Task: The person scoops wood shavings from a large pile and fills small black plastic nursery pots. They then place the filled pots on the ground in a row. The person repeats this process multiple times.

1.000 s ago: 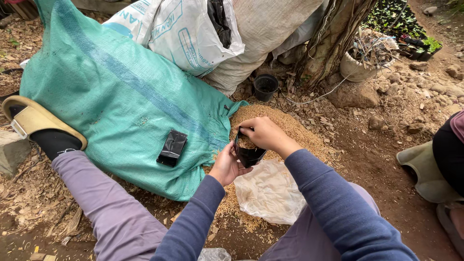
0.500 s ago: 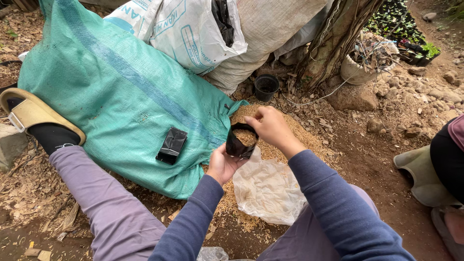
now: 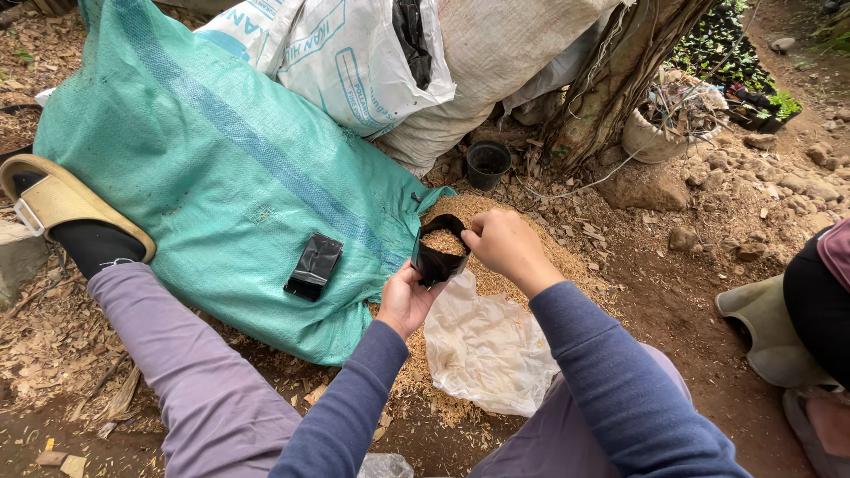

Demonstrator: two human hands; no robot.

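My left hand (image 3: 405,299) grips a small black plastic grow bag (image 3: 437,257) from below; the bag is tilted and holds tan husk. My right hand (image 3: 501,244) pinches the bag's upper rim at its right side. Both hands hover over a heap of tan husk (image 3: 540,257) on the ground. A stack of folded black bags (image 3: 313,265) lies on the green woven sack (image 3: 204,168) to the left of my hands.
A clear plastic sheet (image 3: 489,350) lies under my arms. White sacks (image 3: 354,62) lean behind, next to a tree trunk (image 3: 611,80) and a small black pot (image 3: 488,163). My sandalled foot (image 3: 62,212) rests at the left. Another person's leg (image 3: 819,301) is at the right edge.
The bag has been lifted off the husk heap and tipped up; my right hand has shifted from covering its mouth to holding its rim.
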